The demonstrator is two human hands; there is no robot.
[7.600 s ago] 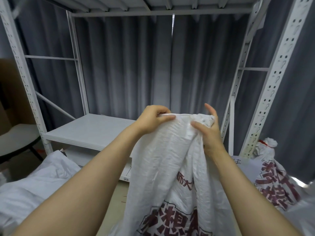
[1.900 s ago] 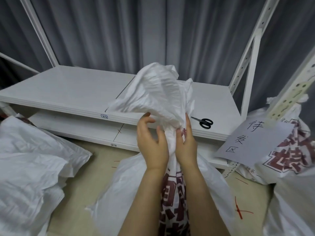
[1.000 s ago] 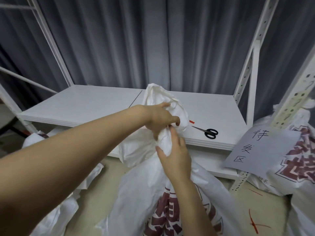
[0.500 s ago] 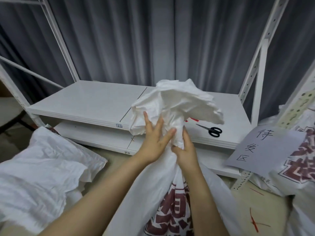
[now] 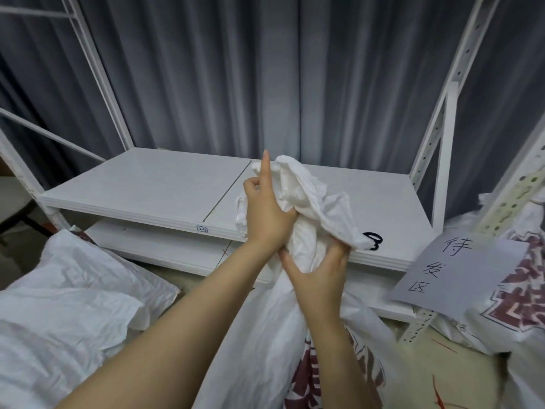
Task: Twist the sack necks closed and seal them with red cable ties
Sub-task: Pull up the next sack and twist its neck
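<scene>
**Item:** sack [image 5: 259,343], white woven, dark-red print. Stands on the floor directly in front of the shelf [image 5: 147,184].

**Sack neck** [image 5: 305,240]: gathered into a bunch level with the shelf's front edge. The loose mouth flares above it, over the shelf board. No tie shows on it.

**Left hand** [image 5: 267,215]: on the upper part of the bunch, above the shelf edge. The index finger is straight up and the other fingers are wrapped into the cloth, holding it.

**Right hand** [image 5: 320,278]: directly below the left, just in front of the shelf edge. The fingers [image 5: 339,247] and thumb are curled narrowly round the neck.

**Step, as judged:** twisting the neck closed; sealing not yet begun.

**Method advised:**
- Hold the lower hand fixed as the anchor.
- Turn only the upper hand, and gather stray folds in first.
- Wind until the neck is a firm rope with no slack below the grip.
- Leave enough tail above for the tie to bite.
- Do not loosen the lower grip until a tie is cinched.

**Nearby:**
- scissors [image 5: 374,241], black handles, on the shelf's right part, half hidden behind the flared mouth
- paper sign [image 5: 454,276], handwritten, hanging right of the shelf
- red strip [image 5: 437,392] on the floor in front of the shelf, right side, possibly a cable tie; cannot tell
- second sack [image 5: 73,305], left of the shelf's front
</scene>
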